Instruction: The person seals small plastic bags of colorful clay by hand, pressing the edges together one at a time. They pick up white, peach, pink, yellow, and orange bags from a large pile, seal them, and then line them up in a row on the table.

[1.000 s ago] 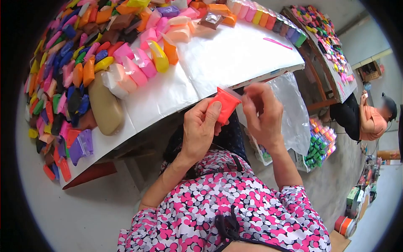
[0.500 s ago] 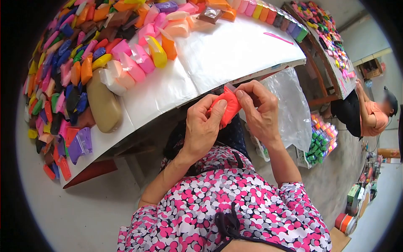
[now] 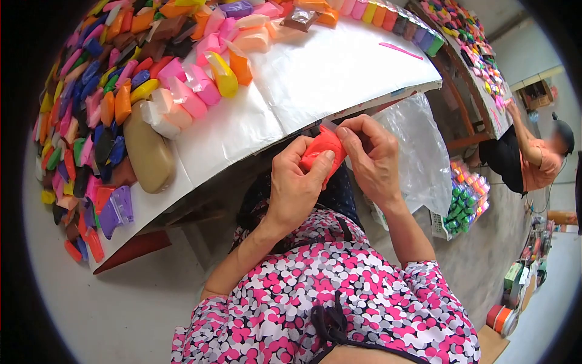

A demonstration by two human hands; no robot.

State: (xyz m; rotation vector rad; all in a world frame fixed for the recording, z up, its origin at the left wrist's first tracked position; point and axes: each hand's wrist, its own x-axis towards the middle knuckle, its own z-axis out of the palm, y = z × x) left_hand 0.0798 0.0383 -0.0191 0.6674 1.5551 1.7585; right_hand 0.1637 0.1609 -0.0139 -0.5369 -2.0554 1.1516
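Observation:
A red packet of soft, clay-like material [image 3: 321,149] in clear wrap is held up between my hands, just off the table's front edge. My left hand [image 3: 296,185] is closed round its body, with the thumb pressing on the front. At the upper end, my right hand [image 3: 373,159] pinches the clear edge of the wrapper between thumb and fingers. Past the left hand, on the white-covered table [image 3: 242,130], lie a yellow packet [image 3: 223,76], a pink packet [image 3: 203,85] and a large olive-brown block [image 3: 148,155].
Many coloured packets [image 3: 91,109] are heaped on the table's left side. A row of packets [image 3: 388,19] lines the far edge, near a thin pink strip [image 3: 400,51]. A clear plastic bag [image 3: 418,151] hangs at right, beside a basket [image 3: 439,225] of packets. Another person [image 3: 536,161] works farther right.
The red packet has turned slightly in my hands, and my left thumb has shifted a little across it. The other person's arm and head have moved slightly.

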